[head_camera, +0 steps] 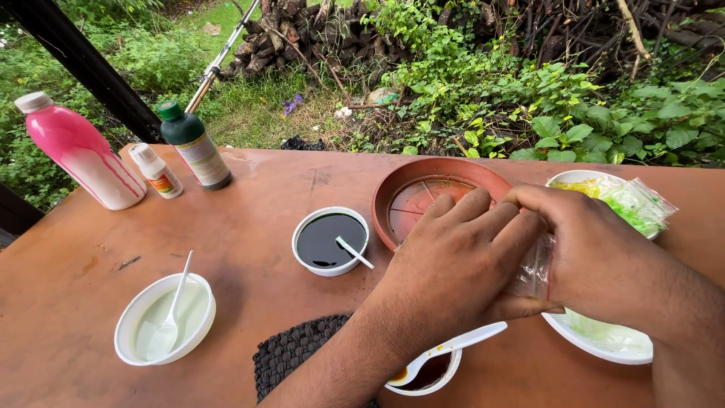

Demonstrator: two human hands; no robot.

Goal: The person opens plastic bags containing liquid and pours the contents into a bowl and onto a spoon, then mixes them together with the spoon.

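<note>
Both hands, left hand (453,264) and right hand (596,257), fingers pinching a clear plastic bag (535,268), reddish-brown tabletop (249,211) beneath, terracotta saucer (400,189) just beyond the fingers, greenery (529,98) outdoors behind

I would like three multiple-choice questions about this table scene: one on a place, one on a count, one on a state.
1. Where does the pink and white bottle stand?
A. at the far left of the table
B. inside the brown saucer
C. beside the woven mat

2. How many bottles stand on the table?
A. one
B. three
C. five

3. What do both hands hold?
A. a white spoon
B. a clear plastic bag
C. a green cap

Answers:
1. A: it stands at the far left, next to the small white bottle and the dark green bottle.
2. B: the pink, small white and dark green bottles are the only ones.
3. B: the left hand and right hand pinch the clear plastic bag between them.
</note>
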